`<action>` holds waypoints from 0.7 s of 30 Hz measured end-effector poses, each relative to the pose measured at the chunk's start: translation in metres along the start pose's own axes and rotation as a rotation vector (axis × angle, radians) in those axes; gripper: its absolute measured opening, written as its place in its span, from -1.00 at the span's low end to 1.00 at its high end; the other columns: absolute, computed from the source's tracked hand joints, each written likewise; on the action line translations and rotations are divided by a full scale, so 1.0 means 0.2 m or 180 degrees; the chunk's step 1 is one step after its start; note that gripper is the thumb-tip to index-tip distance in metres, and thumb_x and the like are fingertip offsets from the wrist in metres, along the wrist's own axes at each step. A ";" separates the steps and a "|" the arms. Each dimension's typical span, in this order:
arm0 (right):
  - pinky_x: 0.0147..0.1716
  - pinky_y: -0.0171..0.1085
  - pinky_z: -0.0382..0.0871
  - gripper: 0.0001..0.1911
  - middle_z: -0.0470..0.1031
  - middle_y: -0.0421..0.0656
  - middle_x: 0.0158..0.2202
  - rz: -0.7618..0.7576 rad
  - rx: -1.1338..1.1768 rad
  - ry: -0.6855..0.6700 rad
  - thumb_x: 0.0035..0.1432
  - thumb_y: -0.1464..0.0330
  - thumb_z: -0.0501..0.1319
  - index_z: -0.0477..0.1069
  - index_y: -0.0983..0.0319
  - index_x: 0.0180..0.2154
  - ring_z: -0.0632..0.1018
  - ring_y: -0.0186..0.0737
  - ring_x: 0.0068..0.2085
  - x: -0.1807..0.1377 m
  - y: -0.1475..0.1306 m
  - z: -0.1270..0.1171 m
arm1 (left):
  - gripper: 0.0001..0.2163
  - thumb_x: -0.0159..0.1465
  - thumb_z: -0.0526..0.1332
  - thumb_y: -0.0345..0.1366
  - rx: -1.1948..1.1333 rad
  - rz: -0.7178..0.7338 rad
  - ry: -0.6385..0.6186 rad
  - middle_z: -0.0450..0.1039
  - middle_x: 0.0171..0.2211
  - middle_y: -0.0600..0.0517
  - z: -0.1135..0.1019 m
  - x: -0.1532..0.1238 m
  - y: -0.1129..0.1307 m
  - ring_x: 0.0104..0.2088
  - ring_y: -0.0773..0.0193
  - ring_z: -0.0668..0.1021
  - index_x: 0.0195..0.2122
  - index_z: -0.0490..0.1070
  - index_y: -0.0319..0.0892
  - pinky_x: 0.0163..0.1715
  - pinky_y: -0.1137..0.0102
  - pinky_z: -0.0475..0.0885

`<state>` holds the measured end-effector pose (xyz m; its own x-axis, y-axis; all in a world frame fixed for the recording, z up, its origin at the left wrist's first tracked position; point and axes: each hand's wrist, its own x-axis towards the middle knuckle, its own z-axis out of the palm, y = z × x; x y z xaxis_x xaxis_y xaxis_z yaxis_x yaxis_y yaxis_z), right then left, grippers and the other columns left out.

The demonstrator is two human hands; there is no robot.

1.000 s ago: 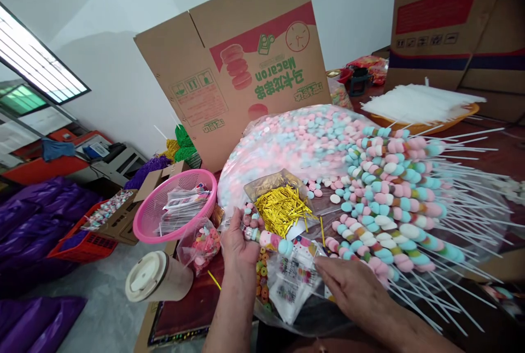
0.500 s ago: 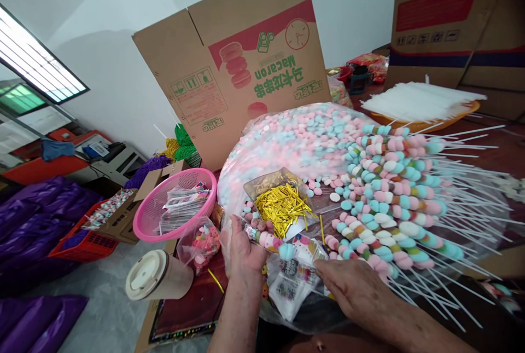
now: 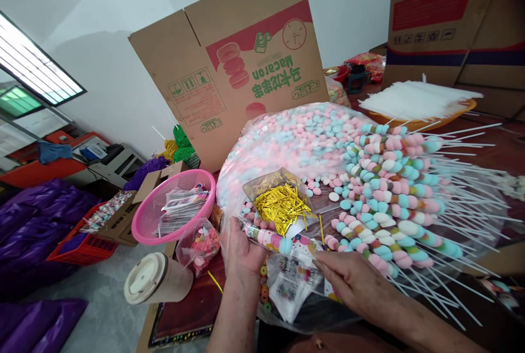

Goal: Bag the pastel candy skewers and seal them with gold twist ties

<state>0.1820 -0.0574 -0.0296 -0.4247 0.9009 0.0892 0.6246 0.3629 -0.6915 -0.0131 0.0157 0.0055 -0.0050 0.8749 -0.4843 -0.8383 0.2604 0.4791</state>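
A candy skewer (image 3: 268,239) of pink, white and blue pieces lies slantwise between my hands, in a clear printed wrapper. My left hand (image 3: 245,252) holds its upper end, thumb up along the side. At the lower end, my right hand (image 3: 348,281) pinches it between thumb and fingers; whether on the stick, the wrapper or both, I cannot tell. Beneath are printed wrappers (image 3: 289,293) in a clear bag. Just beyond sits an open bag of gold twist ties (image 3: 283,205). Several bare candy skewers (image 3: 394,200) are piled right, white sticks pointing outward.
A large clear bag of pink and blue candies (image 3: 287,139) lies behind my hands, before an upright cardboard box (image 3: 241,63). To the left are a pink basket (image 3: 139,216) with wrapped skewers, a lidded cup (image 3: 158,279) and a small candy bag (image 3: 203,246). White sticks (image 3: 418,98) fill an orange tray.
My right hand has shifted slightly at the lower end. The printed wrapper now shows more plainly around the candies. My left hand keeps its hold, and the view has moved a little.
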 end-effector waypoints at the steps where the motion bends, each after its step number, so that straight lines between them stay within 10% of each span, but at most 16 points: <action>1: -0.55 -0.34 0.02 -0.70 0.41 -0.19 -0.57 -0.0107 -0.0362 0.0165 0.20 0.42 -0.10 0.33 0.24 -0.47 0.36 -0.31 -0.54 0.00 0.00 0.02 | -0.57 0.30 -0.17 -0.04 -0.0028 -0.0009 0.0023 0.19 -0.68 0.09 0.00 0.00 -0.01 -0.67 0.35 0.32 -0.54 0.26 -0.20 -0.52 0.30 0.42; 6: -0.54 -0.28 -0.03 -0.63 0.46 -0.12 -0.57 -0.0635 -0.1438 0.0823 -0.06 0.62 -0.02 0.40 0.32 -0.21 0.41 -0.25 -0.54 -0.02 0.01 0.08 | -0.55 0.30 -0.22 -0.03 -0.0094 -0.0043 0.0164 0.21 -0.69 0.10 -0.01 -0.01 -0.03 -0.68 0.36 0.32 -0.55 0.23 -0.18 -0.51 0.32 0.42; 12: -0.57 -0.35 0.02 -0.64 0.40 -0.21 -0.58 -0.0082 -0.0078 -0.0132 0.26 0.34 -0.14 0.26 0.22 -0.52 0.36 -0.34 -0.55 0.01 -0.07 0.09 | -0.52 0.27 -0.17 0.05 0.0083 0.0030 0.0165 0.17 -0.73 0.12 0.00 -0.04 -0.07 -0.71 0.39 0.29 -0.57 0.24 -0.18 -0.51 0.34 0.43; 21: -0.51 -0.33 0.11 -0.63 0.44 -0.14 -0.53 0.0103 0.0107 0.0084 0.24 0.32 -0.17 0.31 0.23 -0.48 0.42 -0.26 -0.49 0.07 -0.14 0.12 | -0.68 0.13 0.22 -0.10 0.0574 0.0332 -0.0067 0.22 -0.75 0.15 0.03 -0.09 -0.24 -0.68 0.38 0.37 -0.61 0.27 -0.21 -0.43 0.35 0.43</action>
<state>0.1430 -0.0597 -0.0261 -0.3868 0.9183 0.0849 0.6153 0.3255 -0.7180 0.0310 -0.0106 -0.0037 -0.0736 0.9087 -0.4108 -0.7227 0.2353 0.6499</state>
